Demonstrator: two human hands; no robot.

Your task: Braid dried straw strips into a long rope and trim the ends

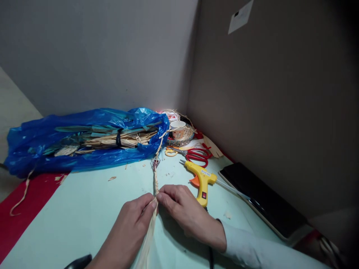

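A braided straw strip runs from a small clip near the blue bag toward me across the pale green table. My left hand pinches the near end of the braid, with loose straw strands hanging down under it. My right hand pinches the same spot from the right side, fingertips meeting the left hand's. Both hands are closed on the straw.
A blue plastic bag of straw bundles lies at the back left. A yellow glue gun, red scissors, orange-handled scissors, a woven basket with a paper cup and a black tablet sit on the right. Walls close the corner.
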